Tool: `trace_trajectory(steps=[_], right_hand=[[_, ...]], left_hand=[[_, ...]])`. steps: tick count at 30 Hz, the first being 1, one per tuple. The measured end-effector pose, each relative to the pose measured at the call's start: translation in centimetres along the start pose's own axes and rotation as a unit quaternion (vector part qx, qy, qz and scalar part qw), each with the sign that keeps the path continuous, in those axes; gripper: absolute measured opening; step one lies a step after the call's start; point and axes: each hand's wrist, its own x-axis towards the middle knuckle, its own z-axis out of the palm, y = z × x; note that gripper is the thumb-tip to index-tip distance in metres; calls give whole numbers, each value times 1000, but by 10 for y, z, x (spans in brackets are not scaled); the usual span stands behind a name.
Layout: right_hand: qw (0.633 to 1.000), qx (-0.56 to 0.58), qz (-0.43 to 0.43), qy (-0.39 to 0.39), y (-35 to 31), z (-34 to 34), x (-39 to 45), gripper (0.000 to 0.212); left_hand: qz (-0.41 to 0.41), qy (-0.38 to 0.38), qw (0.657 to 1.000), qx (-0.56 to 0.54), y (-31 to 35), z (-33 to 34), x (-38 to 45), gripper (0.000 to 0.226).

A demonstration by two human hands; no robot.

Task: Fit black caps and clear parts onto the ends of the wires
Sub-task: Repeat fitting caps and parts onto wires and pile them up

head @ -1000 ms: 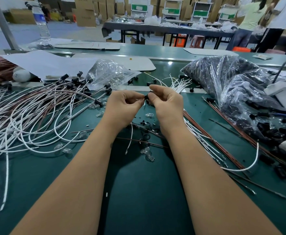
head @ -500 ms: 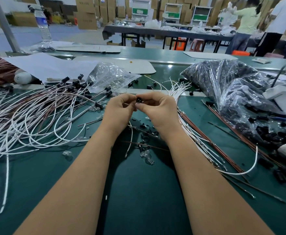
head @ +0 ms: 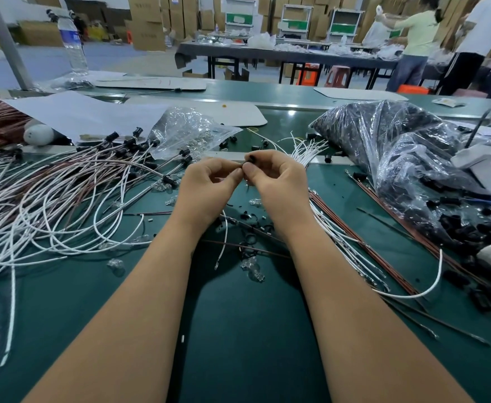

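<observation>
Here, in the head view, both hands meet above the green table [head: 238,330]. The right hand [head: 279,184] pinches a small black cap [head: 251,159] between thumb and forefinger; the left hand [head: 209,184] pinches a thin wire end touching that cap. Finished wires [head: 64,199] sprawl left; a bag of black caps [head: 398,146] sits right.

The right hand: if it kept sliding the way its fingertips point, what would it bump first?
Probably the left hand. The right hand pinches a black cap, fingertips aimed left, already nearly touching the left hand's fingertips.
</observation>
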Motion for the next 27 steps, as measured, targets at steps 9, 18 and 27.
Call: trace_trajectory(steps=[9,18,27], right_hand=[[989,130,72,12,3,-1,3,16],[971,-233,53,-3,6,-24,9,25],[886,-435,19,-158,14,-15,6,20]], left_hand=[[-2,-34,999,19,2,3,0,14],[-12,76,997,-26,-7,-11,5,9],[-37,72,997,-8,-9,-8,5,13]])
